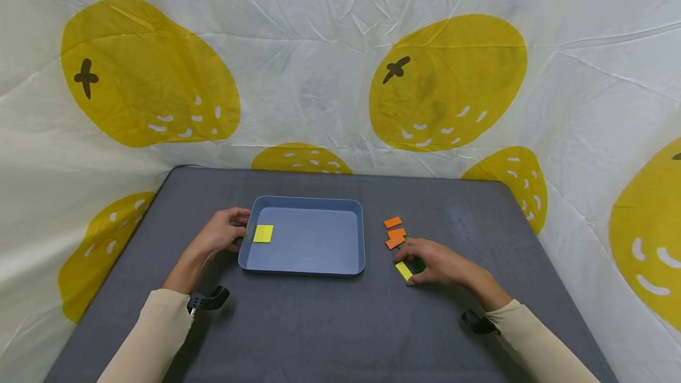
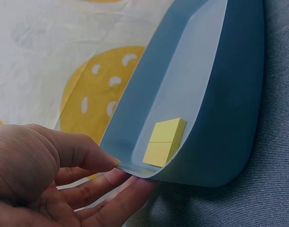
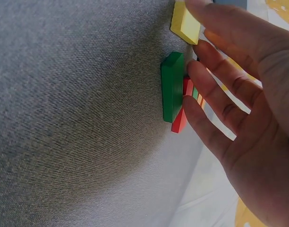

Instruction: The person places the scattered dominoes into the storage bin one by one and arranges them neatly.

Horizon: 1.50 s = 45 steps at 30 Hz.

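Observation:
My left hand point(image 1: 220, 230) is at the left end of a shallow blue-grey tray point(image 1: 308, 265). The left wrist view shows its thumb over the tray's rim point(image 2: 156, 174) and the other fingers against the outside wall, gripping it. Inside the tray, two yellow blocks point(image 1: 263, 233) lie side by side near that end. Right of the tray, my right hand point(image 1: 433, 262) pinches a third yellow block point(image 1: 404, 271) between thumb and forefinger, close over the table. Under its other fingers lie a green block point(image 3: 172, 87) and a red block point(image 3: 179, 120), mostly hidden from the head view.
Three orange blocks point(image 1: 393, 223) lie just beyond my right hand, two of them overlapping. The dark grey table point(image 1: 319, 330) reaches back to a white curtain point(image 1: 308, 75) printed with yellow fruit.

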Motion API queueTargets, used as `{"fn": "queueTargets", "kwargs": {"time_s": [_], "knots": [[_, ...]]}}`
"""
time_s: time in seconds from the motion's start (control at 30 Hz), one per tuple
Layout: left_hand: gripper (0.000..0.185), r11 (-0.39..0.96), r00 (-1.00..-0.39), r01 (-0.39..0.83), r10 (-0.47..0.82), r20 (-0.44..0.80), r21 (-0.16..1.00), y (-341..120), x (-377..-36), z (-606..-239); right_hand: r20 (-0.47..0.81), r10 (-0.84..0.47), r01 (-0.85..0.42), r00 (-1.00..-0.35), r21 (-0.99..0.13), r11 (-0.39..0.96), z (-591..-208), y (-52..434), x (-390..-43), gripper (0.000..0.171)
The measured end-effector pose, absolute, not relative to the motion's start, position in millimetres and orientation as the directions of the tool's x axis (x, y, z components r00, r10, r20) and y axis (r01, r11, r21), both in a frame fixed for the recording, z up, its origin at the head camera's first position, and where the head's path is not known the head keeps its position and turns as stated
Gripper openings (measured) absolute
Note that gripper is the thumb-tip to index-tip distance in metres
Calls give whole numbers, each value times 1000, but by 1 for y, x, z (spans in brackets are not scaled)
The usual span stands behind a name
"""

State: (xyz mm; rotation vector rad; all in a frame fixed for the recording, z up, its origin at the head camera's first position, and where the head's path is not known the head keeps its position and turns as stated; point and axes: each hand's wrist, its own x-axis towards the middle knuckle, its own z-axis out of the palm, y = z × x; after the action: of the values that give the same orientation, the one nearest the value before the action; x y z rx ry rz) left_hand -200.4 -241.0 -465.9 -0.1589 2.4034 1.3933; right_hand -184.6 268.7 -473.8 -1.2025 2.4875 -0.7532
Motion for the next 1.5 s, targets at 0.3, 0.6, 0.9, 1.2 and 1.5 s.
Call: {"fn": "queueTargets", "kwargs": {"time_s": [0.3, 0.6, 0.9, 1.2, 1.5], "knots": [[55, 506, -929, -273, 83, -362, 818, -241, -201, -468, -61, -779, -657, -625, -498, 566, -475, 267, -183, 41], [55, 499, -929, -272, 86, -359, 823, -242, -201, -469, -58, -793, -684, -607, -469, 558, -476, 267, -182, 44], [55, 498, -930, -273, 83, -359, 823, -242, -200, -470, -80, -779, -665, -622, -471, 580, -478, 266, -182, 44], [55, 501, -931, -269, 83, -355, 823, -242, -200, -470, -71, -774, -665, -629, -466, 584, -479, 266, -181, 43], [55, 509, -932, -264, 83, -353, 819, -242, -200, -470, -63, -774, -662, -630, -478, 578, -478, 264, -181, 41]]}}
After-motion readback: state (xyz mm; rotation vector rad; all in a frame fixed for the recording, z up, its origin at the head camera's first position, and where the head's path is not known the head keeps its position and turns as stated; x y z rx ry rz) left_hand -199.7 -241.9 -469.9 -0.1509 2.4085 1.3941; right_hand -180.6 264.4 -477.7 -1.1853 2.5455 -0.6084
